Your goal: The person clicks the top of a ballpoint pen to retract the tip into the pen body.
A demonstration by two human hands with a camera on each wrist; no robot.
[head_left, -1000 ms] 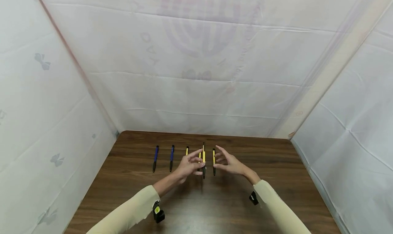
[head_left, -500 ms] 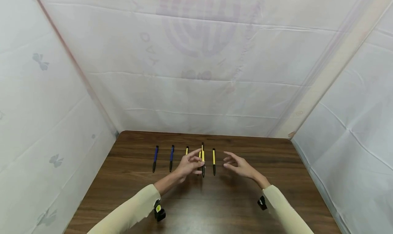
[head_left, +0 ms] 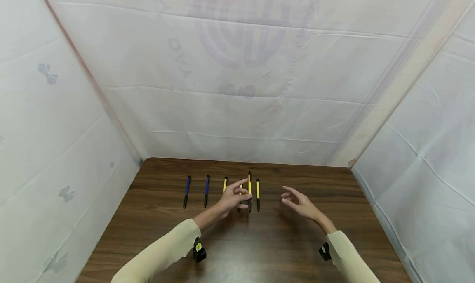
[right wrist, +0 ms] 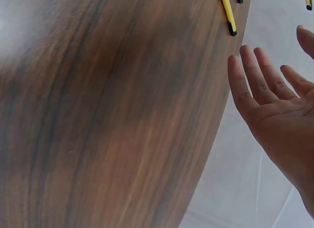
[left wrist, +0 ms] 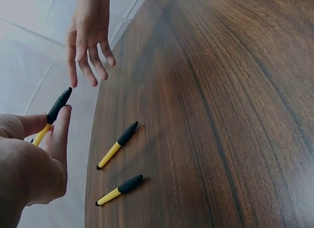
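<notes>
Several pens lie in a row on the brown wooden table (head_left: 282, 241): two blue pens (head_left: 186, 191) at the left, then yellow-and-black ones (head_left: 224, 184). My left hand (head_left: 241, 195) pinches one yellow pen (head_left: 250, 190) and holds it just above the row, right beside a lying yellow pen (head_left: 257, 194). In the left wrist view the held pen (left wrist: 58, 109) sticks out past my left hand (left wrist: 49, 127), with two yellow pens (left wrist: 117, 145) on the table beneath. My right hand (head_left: 293, 198) hovers open to the right, holding nothing. Its palm (right wrist: 279, 115) shows in the right wrist view.
White sheeting (head_left: 237, 89) walls the table in at the back and on both sides. Bare wood stretches toward me and to the right of the pens (right wrist: 228, 12).
My right hand has let go near the yellow pens and drawn off to the right. My left hand has carried the held pen slightly right, closer to the lying yellow pen.
</notes>
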